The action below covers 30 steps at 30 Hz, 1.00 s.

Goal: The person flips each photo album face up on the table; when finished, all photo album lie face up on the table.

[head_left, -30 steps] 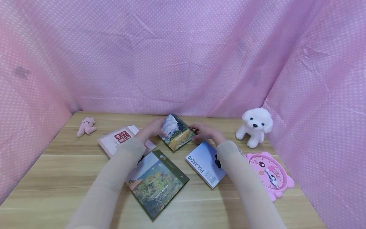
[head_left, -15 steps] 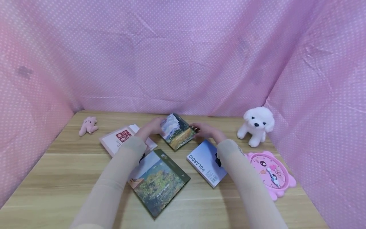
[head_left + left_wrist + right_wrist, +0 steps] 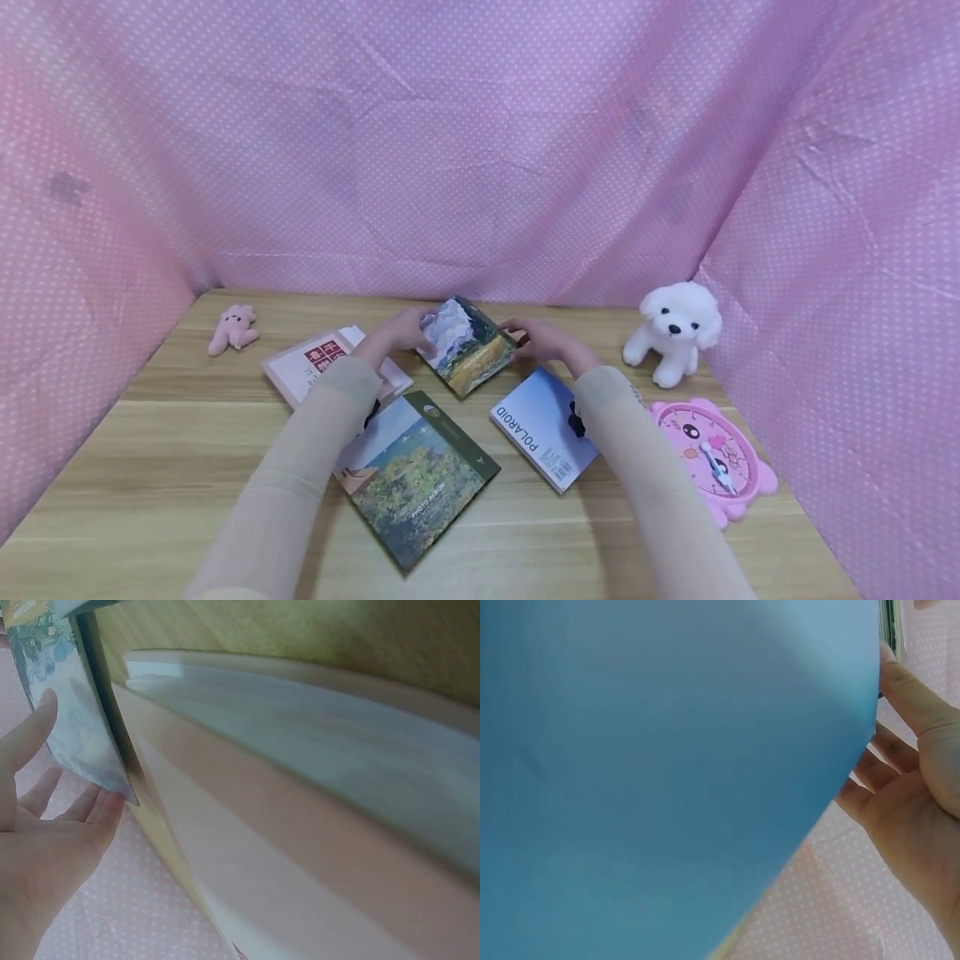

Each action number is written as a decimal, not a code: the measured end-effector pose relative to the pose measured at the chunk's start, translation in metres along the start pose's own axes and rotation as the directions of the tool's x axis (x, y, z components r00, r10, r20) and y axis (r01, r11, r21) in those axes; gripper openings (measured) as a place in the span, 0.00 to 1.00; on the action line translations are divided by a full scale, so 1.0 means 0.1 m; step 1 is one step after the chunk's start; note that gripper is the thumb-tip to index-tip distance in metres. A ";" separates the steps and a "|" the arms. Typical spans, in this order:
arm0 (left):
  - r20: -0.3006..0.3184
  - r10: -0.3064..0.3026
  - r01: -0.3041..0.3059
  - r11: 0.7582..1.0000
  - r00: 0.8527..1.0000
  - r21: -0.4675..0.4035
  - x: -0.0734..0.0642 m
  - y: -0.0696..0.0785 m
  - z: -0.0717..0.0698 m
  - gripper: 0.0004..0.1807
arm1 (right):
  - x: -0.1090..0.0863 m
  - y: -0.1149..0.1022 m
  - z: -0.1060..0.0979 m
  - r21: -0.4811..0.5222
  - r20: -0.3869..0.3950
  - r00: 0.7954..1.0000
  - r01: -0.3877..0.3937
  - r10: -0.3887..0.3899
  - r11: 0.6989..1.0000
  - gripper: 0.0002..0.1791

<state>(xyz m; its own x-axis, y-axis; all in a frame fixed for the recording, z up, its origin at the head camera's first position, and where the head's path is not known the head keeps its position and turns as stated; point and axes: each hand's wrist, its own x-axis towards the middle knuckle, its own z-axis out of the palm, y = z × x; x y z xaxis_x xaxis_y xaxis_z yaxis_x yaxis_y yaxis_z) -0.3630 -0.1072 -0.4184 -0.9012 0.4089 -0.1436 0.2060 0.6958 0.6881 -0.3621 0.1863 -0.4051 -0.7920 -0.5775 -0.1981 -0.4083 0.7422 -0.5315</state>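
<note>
Landscape-cover album [image 3: 467,354] sits between the two hands, cover up, corner pointing back toward the wearer. Left hand [image 3: 401,332] pinches its left side: on the left wrist feed I see the thumb flat on the painted cover, fingertips at the edge opposite. Right hand [image 3: 543,342] is at the right corner; fingers bent, thumb tip against the page edges on the right wrist feed. Other fingertips hide behind the blue cover there, so I can't tell if it's a real pinch or just contact. Also can't tell whether the album is flat on the table [image 3: 127,467] or slightly raised.

Around the hands: pale pink album [image 3: 296,371] with red character block lies under the left wrist, partly covered by the sleeve. PHOTO ALBUM [image 3: 420,492] with green spine is nearer the wearer than the left hand, just beside that forearm. Blue POLAROID album [image 3: 536,417] lies below the right wrist, partly hidden by the arm. White plush dog [image 3: 675,329] stands right of the right hand; pink toy clock [image 3: 693,417] lies beside the right forearm. Small pink plush [image 3: 233,327] is well left of the left hand. Dotted pink cloth [image 3: 465,150] hangs beyond both hands.
</note>
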 end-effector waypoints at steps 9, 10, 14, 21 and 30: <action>0.002 0.011 -0.011 0.999 1.000 -0.048 -0.07 0.05 -0.01 0.45 | -0.06 -0.02 -0.04 -0.013 -0.033 0.997 0.072 -0.072 0.997 0.33; -0.002 0.015 -0.015 0.998 1.000 -0.055 -0.07 0.05 -0.01 0.45 | -0.07 -0.03 -0.04 -0.010 -0.039 0.996 0.084 -0.085 0.996 0.32; -0.020 0.039 -0.040 0.996 0.999 -0.084 -0.08 0.07 -0.01 0.46 | -0.10 -0.05 -0.07 -0.014 -0.067 0.992 0.105 -0.105 0.994 0.32; -0.039 0.040 -0.044 0.995 0.998 -0.090 -0.08 0.07 -0.02 0.48 | -0.12 -0.07 -0.10 -0.020 -0.097 0.984 0.147 -0.148 0.989 0.30; -0.068 0.045 -0.049 0.997 0.997 -0.058 -0.08 0.07 -0.02 0.46 | -0.16 -0.15 -0.15 -0.009 -0.131 0.969 0.211 -0.210 0.977 0.29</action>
<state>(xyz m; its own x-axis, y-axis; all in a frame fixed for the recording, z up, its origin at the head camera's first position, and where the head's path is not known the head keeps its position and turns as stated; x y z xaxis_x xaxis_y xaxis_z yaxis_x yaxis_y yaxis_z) -0.3545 -0.1067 -0.4107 -0.9149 0.3988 -0.0633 0.2280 0.6395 0.7342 -0.3496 0.1898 -0.3819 -0.7409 -0.6710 0.0280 -0.5702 0.6065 -0.5541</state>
